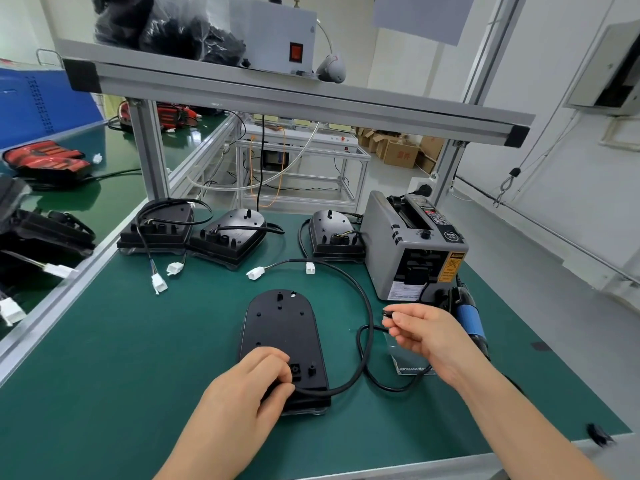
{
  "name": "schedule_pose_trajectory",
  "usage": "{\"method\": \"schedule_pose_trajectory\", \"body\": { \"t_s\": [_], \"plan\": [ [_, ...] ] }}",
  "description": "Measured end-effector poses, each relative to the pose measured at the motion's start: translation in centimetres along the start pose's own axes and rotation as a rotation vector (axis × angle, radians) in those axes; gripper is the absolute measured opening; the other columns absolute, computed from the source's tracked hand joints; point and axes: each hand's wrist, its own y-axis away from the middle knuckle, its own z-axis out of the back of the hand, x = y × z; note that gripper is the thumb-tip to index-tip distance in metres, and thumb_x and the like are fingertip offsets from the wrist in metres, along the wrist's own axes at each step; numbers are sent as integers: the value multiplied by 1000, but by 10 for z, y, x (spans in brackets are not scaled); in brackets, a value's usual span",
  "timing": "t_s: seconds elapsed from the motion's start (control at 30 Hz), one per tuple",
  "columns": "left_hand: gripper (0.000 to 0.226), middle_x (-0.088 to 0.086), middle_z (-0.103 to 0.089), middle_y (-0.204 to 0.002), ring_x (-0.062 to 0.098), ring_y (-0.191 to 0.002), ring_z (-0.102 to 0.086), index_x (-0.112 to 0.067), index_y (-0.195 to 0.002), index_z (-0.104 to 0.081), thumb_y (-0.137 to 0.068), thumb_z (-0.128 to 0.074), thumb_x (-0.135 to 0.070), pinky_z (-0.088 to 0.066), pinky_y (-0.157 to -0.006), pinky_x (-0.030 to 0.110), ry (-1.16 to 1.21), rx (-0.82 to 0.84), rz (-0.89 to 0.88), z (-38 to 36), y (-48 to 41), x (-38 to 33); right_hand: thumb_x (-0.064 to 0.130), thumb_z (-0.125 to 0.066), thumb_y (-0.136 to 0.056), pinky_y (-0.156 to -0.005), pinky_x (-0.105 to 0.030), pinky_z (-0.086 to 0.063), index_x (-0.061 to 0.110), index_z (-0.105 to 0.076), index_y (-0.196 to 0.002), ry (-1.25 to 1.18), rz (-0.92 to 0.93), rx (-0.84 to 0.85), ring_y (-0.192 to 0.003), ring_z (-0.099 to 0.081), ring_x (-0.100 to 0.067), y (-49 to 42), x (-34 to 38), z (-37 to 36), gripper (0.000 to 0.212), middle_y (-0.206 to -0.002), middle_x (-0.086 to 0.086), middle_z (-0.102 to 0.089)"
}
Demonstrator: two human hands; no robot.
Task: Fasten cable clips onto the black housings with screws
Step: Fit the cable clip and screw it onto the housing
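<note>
Left hand (258, 379) curled, pressing cable (360, 292) against near end of black housing (280, 327), mid-bench near front edge. Right hand (424, 332) pinching small black clip (387, 313), beside tape dispenser (412, 244) at right edge.

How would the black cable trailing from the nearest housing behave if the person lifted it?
Probably floppy: the black cable lies in a loose loop on the mat. Its white connector would likely dangle and swing. Being fixed at the nearest housing, it may tug that.

Left hand (258, 379) curled, palm down, fingers pinched low; right hand (420, 332) raised, fingertips pinched together
</note>
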Motion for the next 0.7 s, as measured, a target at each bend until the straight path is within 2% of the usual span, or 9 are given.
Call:
{"method": "schedule_pose_trajectory", "body": {
  "t_s": [0.13, 0.27, 0.33, 0.43, 0.6, 0.7],
  "plan": [
    [17, -27, -57, -100, -8, -62, -45, -27, -76, -57, -82, -70, -18, -36, -62, 3, 9, 7, 14, 1, -1, 0, 4, -59, -90, -54, -18, -53, 4, -69, -96, -124, -21, 42, -61, -65, -9, 19, -4, -18, 12, -78, -9, -73],
    [17, -22, -54, -95, 5, -79, -53, -33, -73, -50, -87, -60, -34, -41, -69, 13, 25, 36, 56, 3, -8, -4, 6, -60, -88, -52, -18, -51, 5, -70, -92, -181, -56, 102, -57, -62, -8, 39, -9, -44, 11, -74, -8, -71],
    [23, -18, -54, -87, 4, -79, -51, -33, -68, -46, -86, -57, -43, -39, -67, 12, 22, 50, 92, 5, -14, -7, 5, -60, -87, -52, -17, -50, 5, -70, -92, -204, -62, 132, -57, -61, -8, 45, -9, -56, 11, -74, -8, -71],
    [24, -16, -54, -82, 2, -77, -50, -30, -70, -48, -86, -57, -46, -39, -68, 14, -21, 34, 142, 6, -22, -12, 3, -60, -87, -53, -17, -50, 5, -70, -93, -195, -37, 163, -58, -62, -8, 53, -10, -70, 12, -77, -10, -72],
    [15, -23, -54, -82, -4, -89, -45, -34, -79, -53, -84, -66, -27, -35, -77, 9, 14, -72, 88, 2, -29, -20, -5, -58, -87, -55, -18, -49, 4, -70, -93, -138, 17, 196, -58, -61, -9, 63, -14, -87, 16, -76, -10, -72],
    [15, -26, -53, -77, -6, -91, -44, -26, -77, -61, -78, -73, -17, -32, -78, 4, 30, -143, 51, -1, -30, -24, -6, -57, -86, -56, -19, -49, 4, -71, -93, -143, 28, 197, -59, -60, -11, 65, -14, -92, 17, -74, -10, -70]
  ]
}}
